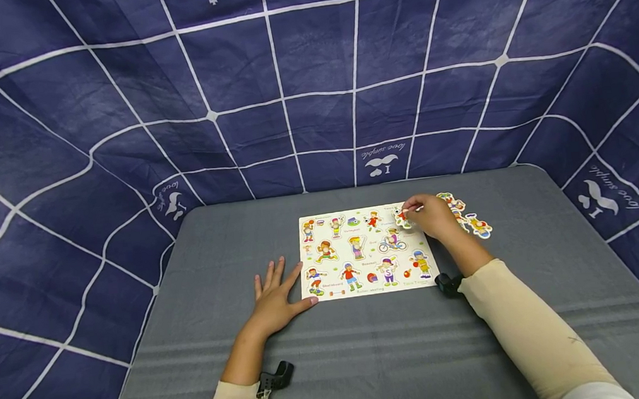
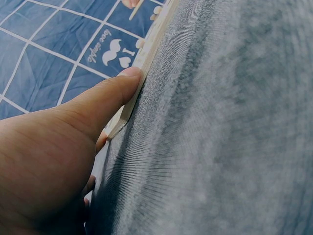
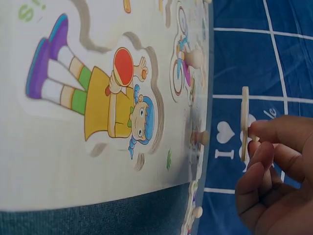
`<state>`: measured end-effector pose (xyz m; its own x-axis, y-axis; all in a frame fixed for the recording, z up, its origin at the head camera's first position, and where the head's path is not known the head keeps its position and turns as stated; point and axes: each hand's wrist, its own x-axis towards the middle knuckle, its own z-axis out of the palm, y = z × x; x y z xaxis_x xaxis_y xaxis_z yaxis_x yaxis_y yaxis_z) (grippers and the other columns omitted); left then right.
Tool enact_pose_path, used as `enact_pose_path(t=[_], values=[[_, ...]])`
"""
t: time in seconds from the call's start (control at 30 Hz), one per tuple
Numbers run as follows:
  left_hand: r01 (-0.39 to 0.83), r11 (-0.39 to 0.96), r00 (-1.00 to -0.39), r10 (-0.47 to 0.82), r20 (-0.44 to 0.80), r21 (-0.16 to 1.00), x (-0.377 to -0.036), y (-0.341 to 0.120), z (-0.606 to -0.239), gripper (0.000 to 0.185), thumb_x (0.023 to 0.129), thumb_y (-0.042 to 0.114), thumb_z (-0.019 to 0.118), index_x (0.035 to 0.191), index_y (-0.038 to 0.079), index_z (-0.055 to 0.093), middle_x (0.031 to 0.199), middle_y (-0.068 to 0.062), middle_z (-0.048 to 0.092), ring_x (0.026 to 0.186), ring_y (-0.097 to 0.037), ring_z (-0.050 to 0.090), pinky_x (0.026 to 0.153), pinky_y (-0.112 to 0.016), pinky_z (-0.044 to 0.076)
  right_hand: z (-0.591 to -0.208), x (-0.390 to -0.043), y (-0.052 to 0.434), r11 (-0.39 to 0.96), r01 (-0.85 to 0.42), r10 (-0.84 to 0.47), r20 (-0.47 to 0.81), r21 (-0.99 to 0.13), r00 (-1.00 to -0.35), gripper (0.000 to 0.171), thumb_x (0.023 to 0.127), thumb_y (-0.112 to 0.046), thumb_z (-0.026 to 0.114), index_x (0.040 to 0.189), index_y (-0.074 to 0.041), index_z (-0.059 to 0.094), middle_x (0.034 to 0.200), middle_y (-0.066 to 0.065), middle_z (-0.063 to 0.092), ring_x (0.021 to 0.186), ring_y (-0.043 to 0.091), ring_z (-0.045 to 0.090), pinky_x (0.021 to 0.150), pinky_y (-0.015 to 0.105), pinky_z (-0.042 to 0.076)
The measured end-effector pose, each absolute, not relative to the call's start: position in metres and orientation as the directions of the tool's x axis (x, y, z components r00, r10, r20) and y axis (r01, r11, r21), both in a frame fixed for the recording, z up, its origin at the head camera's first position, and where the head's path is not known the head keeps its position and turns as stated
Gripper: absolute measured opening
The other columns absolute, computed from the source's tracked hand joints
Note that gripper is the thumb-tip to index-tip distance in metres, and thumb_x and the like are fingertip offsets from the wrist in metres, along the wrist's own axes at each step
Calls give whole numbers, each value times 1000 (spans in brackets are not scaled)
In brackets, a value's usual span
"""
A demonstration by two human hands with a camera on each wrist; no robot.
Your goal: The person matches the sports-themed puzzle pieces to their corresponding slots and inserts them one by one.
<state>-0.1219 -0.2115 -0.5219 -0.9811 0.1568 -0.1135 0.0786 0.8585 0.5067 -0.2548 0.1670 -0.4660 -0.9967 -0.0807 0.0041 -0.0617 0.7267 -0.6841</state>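
Two hands — left [image 1: 273, 302] straight-fingered against one puzzle board [image 1: 371, 236], right [image 1: 434, 216] with one piece [image 3: 245, 110] in a pinch.

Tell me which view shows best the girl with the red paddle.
The right wrist view: the girl is large, her face clear. The head view shows her small, near a corner of the board; the left wrist view does not show her.

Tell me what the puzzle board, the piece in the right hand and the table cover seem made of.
Puzzle board: probably wood or fibreboard with a smooth printed face; its bare edge looks pale, woody.
Piece: likely the same, printed, with a pale bare edge.
Table cover: apparently matte grey fabric, given its fine ribbing.
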Motion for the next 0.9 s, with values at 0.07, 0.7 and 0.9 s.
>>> enact_pose_path(t=[0.07, 0.7, 0.9], values=[[77, 859, -980, 158, -119, 506, -122, -212, -522, 93, 84, 66, 71, 160, 30, 32, 172, -13, 6, 159, -39, -4, 122, -66, -9, -466, -256, 164, 732, -75, -96, 7, -677, -995, 19, 96, -16, 63, 110, -6, 72, 104, 13, 69, 87, 24, 59, 72, 30, 43], [84, 854, -979, 166, -115, 514, -122, -211, -519, 93, 84, 64, 72, 160, 29, 33, 172, -13, 7, 159, -40, -2, 122, -67, -8, -474, -271, 146, 706, -191, -238, 26, -682, -971, 14, 94, -12, 65, 104, -6, 72, 97, 10, 65, 83, 21, 57, 76, 31, 44], [79, 858, -979, 162, -122, 507, -122, -212, -521, 93, 83, 65, 72, 160, 30, 32, 172, -13, 7, 159, -39, -3, 122, -67, -8, -477, -275, 140, 687, -170, -272, -33, -707, -962, 13, 97, -14, 63, 105, -8, 71, 98, 8, 65, 85, 21, 58, 75, 31, 46]])
